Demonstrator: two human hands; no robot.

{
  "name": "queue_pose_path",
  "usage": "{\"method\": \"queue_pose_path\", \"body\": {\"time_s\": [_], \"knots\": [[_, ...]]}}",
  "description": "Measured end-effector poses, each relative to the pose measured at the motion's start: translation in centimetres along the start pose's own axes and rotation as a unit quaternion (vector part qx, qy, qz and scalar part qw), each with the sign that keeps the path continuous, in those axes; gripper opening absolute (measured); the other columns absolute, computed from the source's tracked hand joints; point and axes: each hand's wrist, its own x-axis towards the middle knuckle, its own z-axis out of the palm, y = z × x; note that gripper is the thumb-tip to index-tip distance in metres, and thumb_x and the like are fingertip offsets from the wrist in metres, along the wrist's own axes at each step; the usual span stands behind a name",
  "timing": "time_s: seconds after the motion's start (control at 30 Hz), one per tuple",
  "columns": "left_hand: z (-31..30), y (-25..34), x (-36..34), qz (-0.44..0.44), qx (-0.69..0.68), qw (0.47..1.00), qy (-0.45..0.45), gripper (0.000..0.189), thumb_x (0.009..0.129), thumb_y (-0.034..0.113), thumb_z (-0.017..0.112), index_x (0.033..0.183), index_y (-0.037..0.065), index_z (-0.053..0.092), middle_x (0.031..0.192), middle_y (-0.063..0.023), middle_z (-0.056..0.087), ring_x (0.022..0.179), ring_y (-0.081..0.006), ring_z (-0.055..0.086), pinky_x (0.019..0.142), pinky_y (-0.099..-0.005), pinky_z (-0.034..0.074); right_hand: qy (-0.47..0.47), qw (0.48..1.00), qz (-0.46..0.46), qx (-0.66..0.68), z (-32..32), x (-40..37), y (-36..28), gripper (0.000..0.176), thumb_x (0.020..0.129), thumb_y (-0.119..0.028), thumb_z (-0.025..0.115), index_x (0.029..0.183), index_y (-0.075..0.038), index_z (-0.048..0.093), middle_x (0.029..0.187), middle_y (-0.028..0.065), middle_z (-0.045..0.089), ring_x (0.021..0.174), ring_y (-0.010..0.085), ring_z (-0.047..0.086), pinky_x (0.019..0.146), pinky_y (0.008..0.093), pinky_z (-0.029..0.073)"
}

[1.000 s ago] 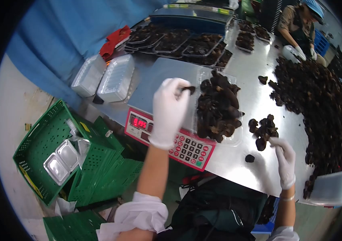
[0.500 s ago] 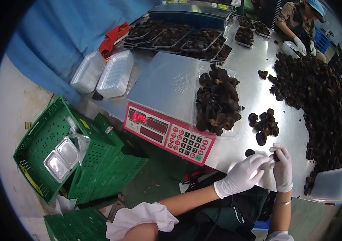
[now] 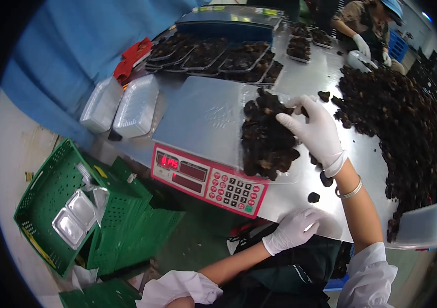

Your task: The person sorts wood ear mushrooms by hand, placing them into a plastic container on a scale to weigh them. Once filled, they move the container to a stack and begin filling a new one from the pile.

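At 8 o'clock stands a green crate (image 3: 39,220); at 10, stacked clear trays (image 3: 136,108). Near centre, the scale (image 3: 193,115) glows red, a filled tray (image 3: 289,177) of dark fungus (image 3: 267,141) at its 3 o'clock end. Toward 4, the left hand (image 3: 293,229) curls loosely, contents impossible to tell; toward 3, the right hand (image 3: 318,131) pinches a dark piece (image 3: 304,111) beside the heap

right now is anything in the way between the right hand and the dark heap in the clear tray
Nothing visible: the right hand is at the right side of the dark heap, contact unclear. The left hand is out of the way, by the near edge of the table.
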Motion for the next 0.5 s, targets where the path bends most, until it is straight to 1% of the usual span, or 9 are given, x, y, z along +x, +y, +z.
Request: {"method": "queue_pose_path", "body": {"time_s": [0.03,0.07,0.1,0.17,0.2,0.23,0.3,0.33,0.5], "knots": [[0.0,0.0,0.0,-0.005,0.003,1.000,0.008,0.024,0.088,0.009,0.065,0.112,0.005,0.065,0.099,-0.0125,0.065,0.091,-0.0332,0.065,0.082,-0.0430,0.053,-0.028,0.998,0.041,0.029,0.0,0.4,-0.1,0.029,0.087,-0.024,0.077,0.092,0.001,0.062,0.086,0.0072,0.056,0.058,0.0140,0.058,0.051,0.0287,0.050],[0.0,0.1,0.0,0.007,0.009,1.000,0.011,0.024,0.088,0.010,0.065,0.111,0.005,0.065,0.099,-0.0126,0.064,0.091,-0.0334,0.065,0.082,-0.0432,0.053,-0.071,0.992,0.066,0.079,0.1,0.8,0.6,0.028,0.089,-0.020,0.075,0.084,0.002,0.059,0.084,0.0064,0.054,0.049,0.0120,0.055,0.041,0.0278,0.048],[0.0,0.1,0.1,0.019,0.014,1.000,0.010,0.023,0.088,0.010,0.066,0.111,0.005,0.065,0.099,-0.0127,0.064,0.091,-0.0336,0.065,0.082,-0.0433,0.054,-0.060,0.991,0.053,0.105,0.2,0.8,0.7,0.025,0.090,-0.015,0.073,0.080,0.001,0.058,0.082,0.0036,0.055,0.059,0.0078,0.056,0.050,0.0258,0.049],[0.1,0.0,0.2,0.029,0.019,0.999,0.016,0.023,0.088,0.011,0.066,0.109,0.005,0.065,0.098,-0.0129,0.064,0.091,-0.0335,0.065,0.082,-0.0432,0.054,-0.015,0.987,0.010,0.157,0.0,1.4,1.6,0.022,0.091,-0.015,0.073,0.082,0.000,0.060,0.078,-0.0008,0.056,0.069,0.0049,0.054,0.061,0.0233,0.047],[0.1,-0.1,0.2,0.033,0.026,0.999,0.014,0.023,0.088,0.011,0.066,0.109,0.005,0.065,0.098,-0.0126,0.065,0.090,-0.0332,0.065,0.082,-0.0432,0.054,-0.005,0.980,0.029,0.197,-0.4,1.8,1.1,0.020,0.092,-0.016,0.073,0.084,-0.001,0.062,0.075,-0.0045,0.058,0.075,0.0045,0.051,0.070,0.0219,0.044],[0.2,-0.1,0.1,0.037,0.032,0.999,0.010,0.023,0.088,0.011,0.067,0.109,0.004,0.065,0.098,-0.0124,0.065,0.090,-0.0329,0.066,0.082,-0.0433,0.054,0.021,0.971,0.033,0.234,-0.8,1.9,0.2,0.021,0.094,-0.021,0.073,0.087,-0.003,0.065,0.075,-0.0065,0.055,0.071,0.0034,0.049,0.066,0.0211,0.042],[0.3,-0.3,-0.1,0.046,0.035,0.998,0.012,0.022,0.088,0.011,0.067,0.109,0.004,0.065,0.098,-0.0119,0.065,0.090,-0.0324,0.066,0.082,-0.0432,0.055,0.019,0.952,0.114,0.285,-1.8,1.8,0.1,0.021,0.095,-0.025,0.070,0.089,-0.005,0.066,0.073,-0.0068,0.054,0.068,0.0027,0.046,0.064,0.0202,0.038],[0.3,-0.4,0.0,0.055,0.042,0.997,0.019,0.022,0.088,0.011,0.067,0.109,0.004,0.065,0.098,-0.0115,0.065,0.090,-0.0320,0.066,0.082,-0.0432,0.055,0.021,0.946,0.114,0.302,-1.8,1.7,0.3,0.021,0.097,-0.028,0.068,0.090,-0.008,0.067,0.071,-0.0069,0.052,0.066,0.0025,0.043,0.062,0.0200,0.034],[0.2,-0.4,-0.1,0.045,0.035,0.998,0.001,0.023,0.087,0.011,0.066,0.110,0.005,0.064,0.097,-0.0104,0.065,0.090,-0.0305,0.066,0.084,-0.0429,0.054,0.017,0.940,0.132,0.315,-2.4,0.4,1.9,0.022,0.098,-0.028,0.066,0.090,-0.008,0.067,0.071,-0.0067,0.053,0.066,0.0026,0.044,0.063,0.0205,0.035]]}}
